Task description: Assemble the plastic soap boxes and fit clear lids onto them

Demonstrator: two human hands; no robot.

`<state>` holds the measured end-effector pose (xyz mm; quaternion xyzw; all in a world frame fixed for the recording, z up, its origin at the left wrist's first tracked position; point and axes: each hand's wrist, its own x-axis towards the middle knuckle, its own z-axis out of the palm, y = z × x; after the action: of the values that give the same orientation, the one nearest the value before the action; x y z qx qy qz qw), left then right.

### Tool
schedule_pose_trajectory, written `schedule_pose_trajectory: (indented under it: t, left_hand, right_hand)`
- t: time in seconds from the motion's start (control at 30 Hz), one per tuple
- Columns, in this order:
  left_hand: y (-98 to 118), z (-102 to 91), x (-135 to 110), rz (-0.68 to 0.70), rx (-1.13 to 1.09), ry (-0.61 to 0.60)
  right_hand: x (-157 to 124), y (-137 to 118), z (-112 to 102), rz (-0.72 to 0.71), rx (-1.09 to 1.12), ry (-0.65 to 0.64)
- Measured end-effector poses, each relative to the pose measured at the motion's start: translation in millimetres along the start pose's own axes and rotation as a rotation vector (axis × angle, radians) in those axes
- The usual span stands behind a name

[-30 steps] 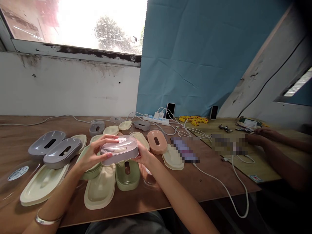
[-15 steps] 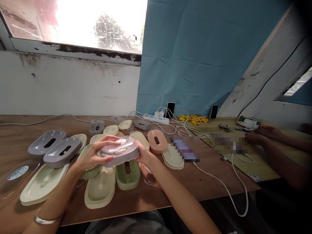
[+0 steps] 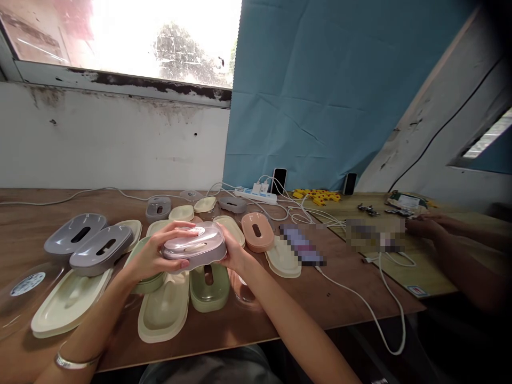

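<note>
The lilac-gray box (image 3: 198,255), under a clear lid with a round sticker, is held up above the wooden table (image 3: 296,304). The left hand (image 3: 154,253) clamps its left end, fingers over the lid and thumb against the near side. The right hand (image 3: 232,249) grips the right end; most of its fingers are hidden behind the box, and the left fingers cover part of the sticker. Below lie a green box (image 3: 210,293), its far end hidden, and a cream tray (image 3: 163,317). The left wrist partly covers a second green container (image 3: 147,284). To the left, 2 gray boxes (image 3: 104,248) overlap; beyond them a clear cover (image 3: 30,285) is hard to make out. An orange box (image 3: 258,242) sits right of the hands. Farther right, a pixelated patch (image 3: 375,234) hides something near a co-worker's dim hands (image 3: 424,226). Compared with 1.0 s ago, the left thumb reaches farther right along the near side; the box stays in both hands.
</note>
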<state>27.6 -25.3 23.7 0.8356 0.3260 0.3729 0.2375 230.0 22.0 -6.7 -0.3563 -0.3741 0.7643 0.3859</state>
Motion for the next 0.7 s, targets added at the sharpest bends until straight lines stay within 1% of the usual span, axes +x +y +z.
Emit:
schedule_pose_trajectory:
  t: [0.07, 0.13, 0.27, 0.4, 0.5, 0.57, 0.63, 0.7]
  left_hand:
    - [0.0, -2.2, -0.3, 0.01, -0.001, 0.03]
    - [-0.4, -4.8, -0.9, 0.018, 0.009, 0.036]
    - [1.1, -7.3, -1.8, 0.047, 0.014, 0.0]
    - [7.2, -5.0, -1.4, 0.067, 0.02, -0.02]
    - [6.8, -2.7, -1.1, 0.05, 0.043, 0.019]
    - [2.8, -1.4, -1.4, 0.014, 0.026, 0.097]
    - [-1.7, -0.2, -1.9, -0.067, -0.048, 0.174]
    - [-3.8, 1.3, -2.5, -0.171, -0.14, 0.186]
  right_hand:
    - [-5.7, -5.3, 2.6, 0.07, 0.02, 0.017]
    - [-11.1, -10.6, 3.7, 0.108, -0.004, -0.023]
    - [-15.1, -14.4, 0.2, 0.022, -0.096, -0.155]
    - [-10.9, -11.0, -5.0, -0.068, -0.081, -0.176]
    - [-10.0, -10.5, -4.6, -0.1, -0.05, -0.173]
    - [-12.2, -12.5, -1.8, -0.086, -0.032, -0.163]
    - [-15.5, -15.6, 1.8, -0.077, -0.014, -0.143]
    - [-18.1, -18.2, 4.9, -0.089, -0.005, -0.12]
